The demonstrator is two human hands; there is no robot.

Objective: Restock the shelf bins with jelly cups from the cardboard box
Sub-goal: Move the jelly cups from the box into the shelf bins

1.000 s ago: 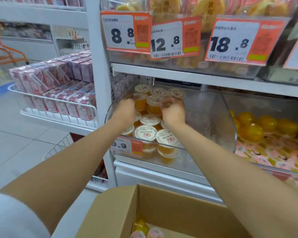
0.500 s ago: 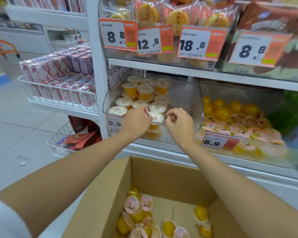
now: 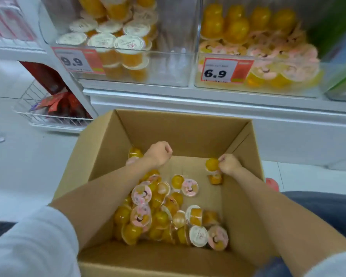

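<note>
**Right hand has one cup, and its bin is beyond the box's far wall**

We have both hands inside the cardboard box (image 3: 100, 148). Our right hand (image 3: 229, 164) is by the far right corner of the box and pinches one yellow jelly cup (image 3: 212, 163) with curled fingertips, the dome just to the left of the fingers. Our left hand (image 3: 158, 154) is near the far wall, left of the middle, with fingers curled under. We cannot tell if it holds something. The loose pile of cups (image 3: 158, 216) lies toward the near wall of the box. The bin with the 6.9 label (image 3: 248, 89) stands beyond the far wall, higher and on the right side — so we judge the right hand is the nearer one, and its move goes up and forward over that wall.
</note>
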